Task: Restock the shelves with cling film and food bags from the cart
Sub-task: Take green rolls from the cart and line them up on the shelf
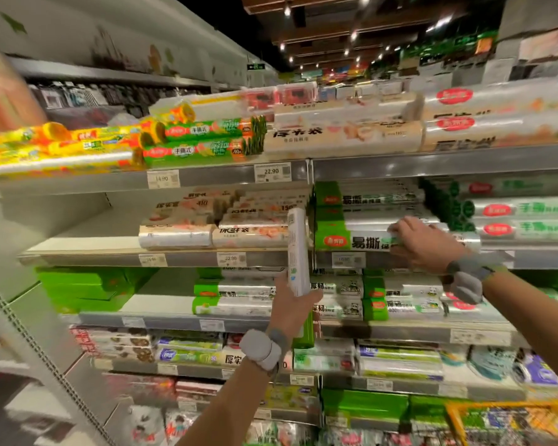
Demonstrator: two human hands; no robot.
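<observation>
Our left hand (pixel 292 305) is in the middle of the frame. Its grip is clamped round a long white and green box (pixel 298 249), which stands almost straight up in front of the shelves. Our right hand (pixel 424 243) is at the middle right. Its grip is clamped on a green and silver roll (pixel 364 241) lying at the front of a shelf (pixel 535 259), thumb on top, fingers down the front. Other rolls (pixel 525 230) lie just beside it. An orange cart (pixel 509 404) peeks in at the lower right.
</observation>
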